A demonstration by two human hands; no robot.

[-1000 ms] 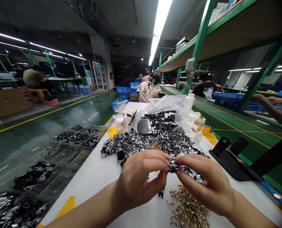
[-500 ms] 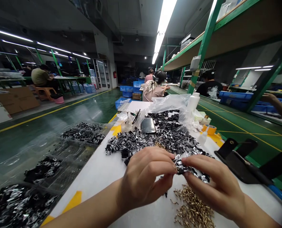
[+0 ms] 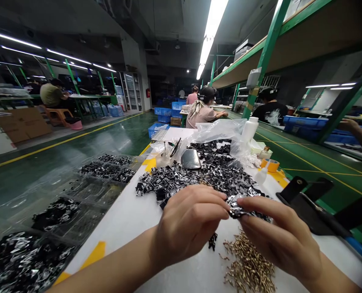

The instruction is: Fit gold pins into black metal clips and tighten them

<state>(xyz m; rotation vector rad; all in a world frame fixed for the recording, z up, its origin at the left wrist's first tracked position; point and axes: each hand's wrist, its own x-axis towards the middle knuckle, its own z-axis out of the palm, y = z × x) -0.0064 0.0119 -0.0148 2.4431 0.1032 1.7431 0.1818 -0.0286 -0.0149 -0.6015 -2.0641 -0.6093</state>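
Close together over the white worktop (image 3: 122, 248), my left hand (image 3: 193, 221) and my right hand (image 3: 278, 232) meet at a small black-and-silver part (image 3: 234, 207). My right thumb and index finger pinch it from the right. The left fingertips are closed against its left side; whether they grip a separate tiny piece is hidden. Right behind the hands spreads a heap of similar black-and-silver parts (image 3: 174, 181). Below the right hand lies a pile of small curved brass-coloured pieces (image 3: 248, 264). A few black bits (image 3: 212, 241) rest beside the left hand.
Clear divided trays (image 3: 89, 191) with black parts line the left side. Farther back are a phone-like dark slab (image 3: 191, 159), a plastic bag (image 3: 220, 129), a white bottle (image 3: 249, 129) and orange tape (image 3: 270, 165). A black metal bracket (image 3: 306, 211) stands at right. Co-workers sit beyond.
Both hands have risen slightly, staying together at the part. More of the black bits by the left hand now shows. A co-worker ahead has stretched an arm out to the right.
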